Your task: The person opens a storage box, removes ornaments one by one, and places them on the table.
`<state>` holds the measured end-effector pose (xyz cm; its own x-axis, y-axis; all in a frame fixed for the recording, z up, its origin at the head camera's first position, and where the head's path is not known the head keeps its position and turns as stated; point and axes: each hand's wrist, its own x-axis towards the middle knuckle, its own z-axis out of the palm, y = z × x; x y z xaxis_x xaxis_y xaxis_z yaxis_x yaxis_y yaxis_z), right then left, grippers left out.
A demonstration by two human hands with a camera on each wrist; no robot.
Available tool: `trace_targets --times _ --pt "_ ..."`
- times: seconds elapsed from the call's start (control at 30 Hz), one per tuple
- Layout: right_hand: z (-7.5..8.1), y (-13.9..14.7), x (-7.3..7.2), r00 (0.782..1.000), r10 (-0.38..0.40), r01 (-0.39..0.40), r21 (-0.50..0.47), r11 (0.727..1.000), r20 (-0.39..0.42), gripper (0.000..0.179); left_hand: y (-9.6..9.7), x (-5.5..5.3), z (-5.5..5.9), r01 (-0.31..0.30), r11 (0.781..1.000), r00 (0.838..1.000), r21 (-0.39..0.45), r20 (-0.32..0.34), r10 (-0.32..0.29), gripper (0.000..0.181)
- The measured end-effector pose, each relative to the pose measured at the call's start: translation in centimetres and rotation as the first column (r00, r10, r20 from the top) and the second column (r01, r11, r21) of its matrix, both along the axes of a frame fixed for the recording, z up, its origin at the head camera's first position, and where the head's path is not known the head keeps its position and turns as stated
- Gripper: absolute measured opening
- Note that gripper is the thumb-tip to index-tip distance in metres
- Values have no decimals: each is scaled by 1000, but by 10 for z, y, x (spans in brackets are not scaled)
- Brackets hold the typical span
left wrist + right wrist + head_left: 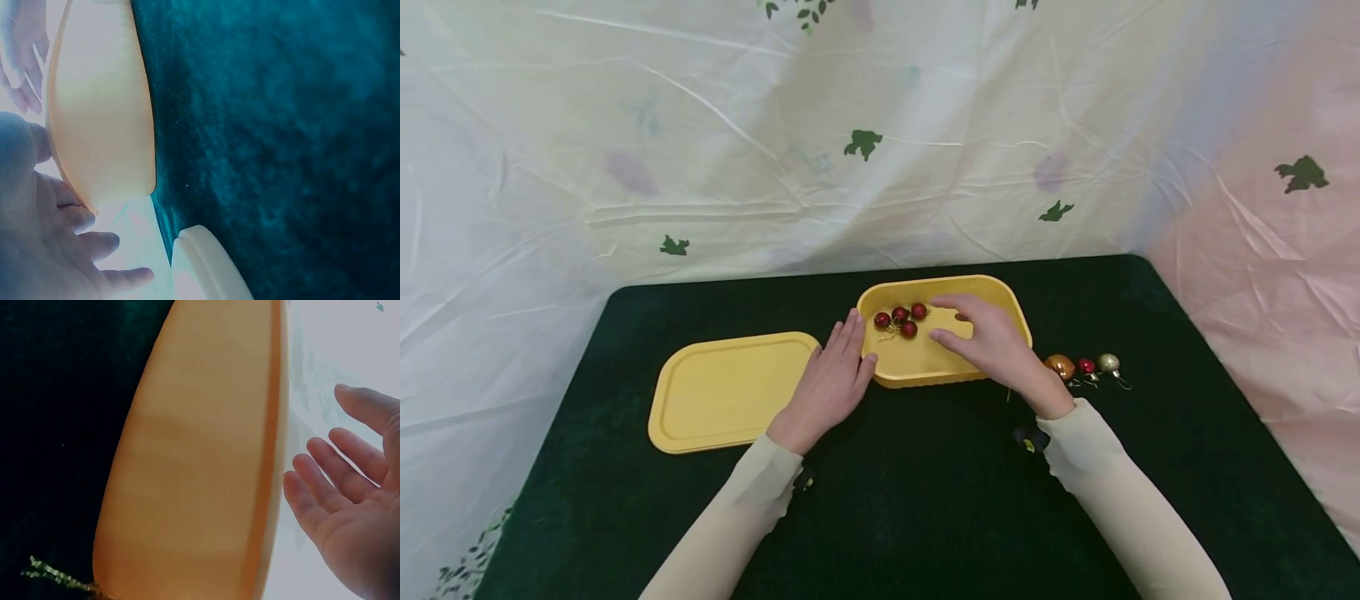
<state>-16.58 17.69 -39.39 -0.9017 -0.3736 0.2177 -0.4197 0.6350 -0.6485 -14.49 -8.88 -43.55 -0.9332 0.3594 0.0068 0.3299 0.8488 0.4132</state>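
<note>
A yellow plastic box (pixel 925 372) holds several small dark red Christmas baubles (pixel 909 329) with gold hanging loops, grouped in its left part. My left hand (pixel 827 379) rests against the box's left end, fingers fairly straight along the wall and thumb near the front corner. Over the right half of the box is my right hand (pixel 996 337), its thumb and fingers spread apart. The right wrist view shows its palm beside the box rim, with no bauble in it. A small dark spot shows between thumb and fingers in the head view.
The matching yellow lid (pixel 726 392) lies left of the box on the dark green tabletop (pixel 910 483). Right of the box, partly behind my right wrist, lie an orange-gold bauble (pixel 1061 367), a small red bauble (pixel 1086 366) and a pale gold bauble (pixel 1108 362). A printed cloth (pixel 820 217) hangs behind.
</note>
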Motion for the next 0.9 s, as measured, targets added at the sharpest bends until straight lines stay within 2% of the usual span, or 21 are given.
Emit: trace_targets --times 0.3,0.6,0.9 --pt "-3 -14 -14 999 13 -13 8 1000 53 48 0 0 0 1 1000 1000 8 -3 -1 68" --pt "-12 -25 -28 991 37 -36 -9 999 125 51 0 -1 -1 1 1000 1000 8 -7 -1 69" --pt "-19 -32 -37 987 34 -46 71 996 159 49 -1 -1 0 4 1000 1000 5 -11 -4 68"
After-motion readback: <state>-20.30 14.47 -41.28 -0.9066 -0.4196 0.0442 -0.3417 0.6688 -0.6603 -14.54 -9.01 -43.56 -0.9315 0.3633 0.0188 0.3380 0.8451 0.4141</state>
